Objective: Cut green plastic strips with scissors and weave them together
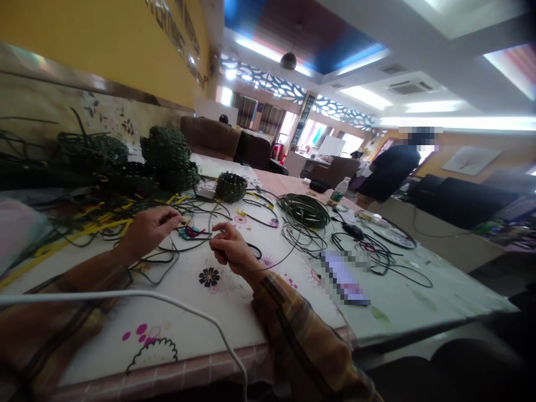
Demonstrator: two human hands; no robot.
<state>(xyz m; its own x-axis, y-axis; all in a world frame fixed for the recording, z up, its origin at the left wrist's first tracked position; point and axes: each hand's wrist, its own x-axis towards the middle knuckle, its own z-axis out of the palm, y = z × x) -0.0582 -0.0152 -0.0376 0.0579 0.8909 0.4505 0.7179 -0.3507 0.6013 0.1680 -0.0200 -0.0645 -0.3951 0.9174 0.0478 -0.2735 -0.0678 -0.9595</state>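
My left hand (147,230) is over the table at the left, thumb and fingers pinched together; whatever is between them is too small to make out. My right hand (233,247) has its fingers curled, with the tips closed at the end of a dark green cord (200,237). A small bundle of red and teal pieces (190,231) lies between my hands. Dark green strips surround them on the flowered white tablecloth (188,301). Behind my hands stands a small woven dark green basket (231,187).
More woven baskets (165,151) are stacked at the back left, near yellow strips (90,229). Rightward lie a coil of green cord (304,210), a bottle (339,191) and a phone (344,279). A white cable (167,298) crosses in front. A person (391,167) stands farther off.
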